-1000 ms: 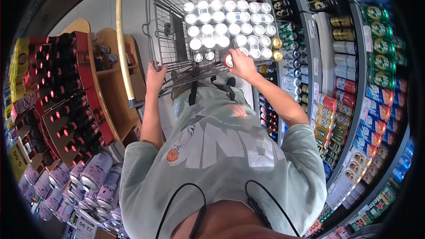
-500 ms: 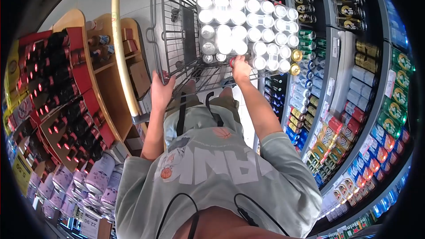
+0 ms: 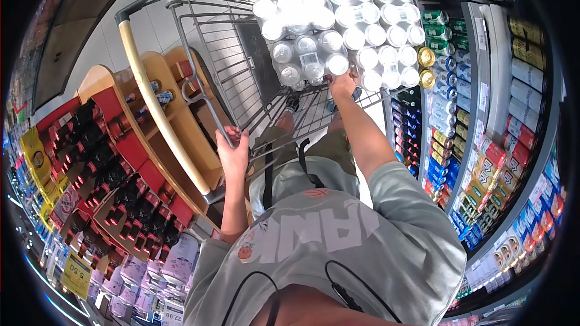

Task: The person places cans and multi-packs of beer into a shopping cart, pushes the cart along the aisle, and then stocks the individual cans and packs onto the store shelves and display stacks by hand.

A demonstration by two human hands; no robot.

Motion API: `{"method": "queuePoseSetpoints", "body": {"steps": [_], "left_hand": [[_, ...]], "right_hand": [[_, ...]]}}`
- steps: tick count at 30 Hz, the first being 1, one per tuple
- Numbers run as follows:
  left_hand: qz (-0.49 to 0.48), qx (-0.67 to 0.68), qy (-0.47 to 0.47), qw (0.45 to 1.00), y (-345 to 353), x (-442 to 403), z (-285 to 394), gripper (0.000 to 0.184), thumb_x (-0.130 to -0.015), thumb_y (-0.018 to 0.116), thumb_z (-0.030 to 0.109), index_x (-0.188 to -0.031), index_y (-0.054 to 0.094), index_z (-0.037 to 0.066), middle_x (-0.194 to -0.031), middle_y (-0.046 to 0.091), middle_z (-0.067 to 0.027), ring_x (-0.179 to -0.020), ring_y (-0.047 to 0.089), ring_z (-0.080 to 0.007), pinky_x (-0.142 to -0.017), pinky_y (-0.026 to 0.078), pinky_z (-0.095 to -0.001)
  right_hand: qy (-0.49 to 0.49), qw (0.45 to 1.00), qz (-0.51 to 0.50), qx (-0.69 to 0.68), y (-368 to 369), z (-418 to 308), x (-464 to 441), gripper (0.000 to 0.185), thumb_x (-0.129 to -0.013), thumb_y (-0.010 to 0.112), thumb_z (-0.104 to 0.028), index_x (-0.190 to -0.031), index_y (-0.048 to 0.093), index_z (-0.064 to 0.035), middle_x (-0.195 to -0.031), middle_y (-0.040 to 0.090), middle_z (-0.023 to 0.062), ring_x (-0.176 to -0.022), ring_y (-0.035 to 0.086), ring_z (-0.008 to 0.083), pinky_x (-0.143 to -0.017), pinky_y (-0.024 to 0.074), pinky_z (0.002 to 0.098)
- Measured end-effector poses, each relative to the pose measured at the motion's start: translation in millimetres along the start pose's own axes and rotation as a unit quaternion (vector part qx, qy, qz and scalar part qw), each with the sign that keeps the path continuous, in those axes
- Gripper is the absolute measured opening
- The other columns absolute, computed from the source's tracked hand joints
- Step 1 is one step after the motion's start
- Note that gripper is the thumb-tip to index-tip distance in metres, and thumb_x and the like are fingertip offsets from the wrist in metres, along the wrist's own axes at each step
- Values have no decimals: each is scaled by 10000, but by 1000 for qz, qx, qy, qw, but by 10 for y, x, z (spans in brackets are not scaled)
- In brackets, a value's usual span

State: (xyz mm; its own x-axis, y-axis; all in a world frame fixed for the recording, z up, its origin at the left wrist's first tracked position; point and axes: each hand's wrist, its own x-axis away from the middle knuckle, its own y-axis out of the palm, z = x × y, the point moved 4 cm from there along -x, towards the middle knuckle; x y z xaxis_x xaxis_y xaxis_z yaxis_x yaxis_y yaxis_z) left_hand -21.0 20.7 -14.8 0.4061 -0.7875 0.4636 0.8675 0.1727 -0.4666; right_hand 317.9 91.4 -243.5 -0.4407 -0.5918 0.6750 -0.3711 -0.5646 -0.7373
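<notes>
A grey wire shopping cart (image 3: 208, 42) stands sideways in front of me, its pale handle bar (image 3: 151, 93) off to the left. My left hand (image 3: 231, 152) is closed around the cart's wire frame at the corner below the handle. On the near side rim, my right hand (image 3: 343, 86) is closed, apparently around the cart's wire, right beside the cans; its fingertips are partly hidden. Packs of silver-topped cans (image 3: 365, 36) in clear wrap fill much of the cart, and glare washes out some tops. Two gold-topped cans (image 3: 426, 67) appear at the packs' right edge.
Shelves of coloured cans (image 3: 483, 169) line the right side. A wooden display rack (image 3: 154, 127) with dark red-capped bottles (image 3: 115, 184) stands close on the left. Purple-patterned packs (image 3: 181, 256) and a yellow price sign (image 3: 77, 273) are at the lower left.
The cart has turned, its handle end swinging left and toward me. My left hand has moved down and right with the frame, my right hand slightly right. The surrounding shelves have shifted in view.
</notes>
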Motion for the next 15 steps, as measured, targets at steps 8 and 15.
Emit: {"method": "queuePoseSetpoints", "body": {"steps": [8,15], "left_hand": [[4,13,4,1000,25,-2,33,234,-820,695,59,-927,488,39,-846,531,-22,-735,516,-103,-696,458,-260],[-1,-1,-1,1000,29,-17,51,225,-824,686,48,-917,482,33,-811,524,-21,-711,507,-92,-666,446,-245]], "right_hand": [[51,941,26,-334,249,83,-168,503,-822,656,-256,-1199,463,14,-1081,645,216,-1051,622,332,-880,497,400],[-38,992,-6,-121,48,25,-120,737,-715,754,-255,-1318,392,-37,-1299,499,195,-1145,559,335,-969,459,411]]}}
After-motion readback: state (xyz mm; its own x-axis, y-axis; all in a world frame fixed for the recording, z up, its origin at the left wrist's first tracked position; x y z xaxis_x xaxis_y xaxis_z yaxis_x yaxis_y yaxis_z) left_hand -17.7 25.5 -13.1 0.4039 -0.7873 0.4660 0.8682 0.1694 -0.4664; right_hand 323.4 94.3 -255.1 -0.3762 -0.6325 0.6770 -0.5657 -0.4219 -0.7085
